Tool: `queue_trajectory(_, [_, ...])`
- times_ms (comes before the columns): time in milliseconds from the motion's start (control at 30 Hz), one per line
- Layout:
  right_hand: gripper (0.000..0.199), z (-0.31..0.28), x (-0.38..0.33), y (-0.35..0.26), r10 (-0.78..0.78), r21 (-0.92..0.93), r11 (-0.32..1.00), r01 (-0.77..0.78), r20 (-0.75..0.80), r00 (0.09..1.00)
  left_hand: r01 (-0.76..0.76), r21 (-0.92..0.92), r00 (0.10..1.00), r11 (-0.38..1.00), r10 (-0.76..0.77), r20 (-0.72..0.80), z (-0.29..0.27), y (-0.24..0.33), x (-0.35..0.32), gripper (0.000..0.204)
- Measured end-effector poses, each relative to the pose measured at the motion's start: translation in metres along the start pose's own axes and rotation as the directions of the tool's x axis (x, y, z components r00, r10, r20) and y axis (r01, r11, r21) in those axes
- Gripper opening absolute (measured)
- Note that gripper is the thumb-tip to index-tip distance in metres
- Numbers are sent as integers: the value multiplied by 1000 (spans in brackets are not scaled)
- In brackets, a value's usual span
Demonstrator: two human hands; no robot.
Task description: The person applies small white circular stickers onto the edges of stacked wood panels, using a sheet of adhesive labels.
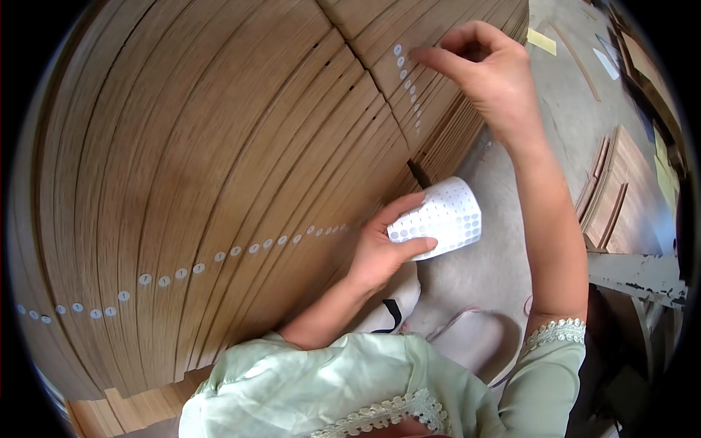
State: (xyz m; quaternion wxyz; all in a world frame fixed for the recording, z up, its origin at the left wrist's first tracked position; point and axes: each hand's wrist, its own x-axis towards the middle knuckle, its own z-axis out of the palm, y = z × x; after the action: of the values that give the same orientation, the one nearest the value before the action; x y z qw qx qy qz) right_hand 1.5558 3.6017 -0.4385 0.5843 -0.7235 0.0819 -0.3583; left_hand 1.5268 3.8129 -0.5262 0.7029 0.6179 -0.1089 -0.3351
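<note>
A large stack of wood-grain boards (241,131) fills the left and middle, their long edges side by side. My left hand (381,244) grips a curled white sheet of round stickers (456,212), thumb on top, in front of the stack. Farther off, my right hand (488,69) has thumb and forefinger pinched together close to the board edges. Whatever is between those fingertips is too small to make out. Just left of them runs a short line of round white stickers (407,85). A longer line of stickers (236,251) crosses the nearer boards, one mark on each.
On the right, more flat boards (613,182) lie beside a worn pale metal beam (635,276). A yellow piece of paper (542,42) and a thin wooden strip (577,62) lie on the grey concrete floor (504,212). My shoes (475,339) stand close to the stack.
</note>
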Motion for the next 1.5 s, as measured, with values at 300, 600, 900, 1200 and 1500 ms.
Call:
queue_trajectory(300, [34,-83,-131,47,364,336,748,-573,514,777,-69,110,996,992,62,68,5,1,2,34])
queue_trajectory(600, [30,-72,-156,38,402,333,795,-508,338,851,-178,145,958,973,138,251,16,0,4,38])
queue_trajectory(900, [20,-66,-161,34,330,232,900,-368,186,925,-188,258,961,948,123,247,14,7,9,33])
queue_trajectory(1200, [12,-75,-161,32,566,131,798,-589,174,806,207,149,954,967,-233,186,19,3,27,24])
queue_trajectory(1500, [18,-95,-163,44,626,21,765,-643,211,751,409,-22,857,912,-375,352,10,-8,33,25])
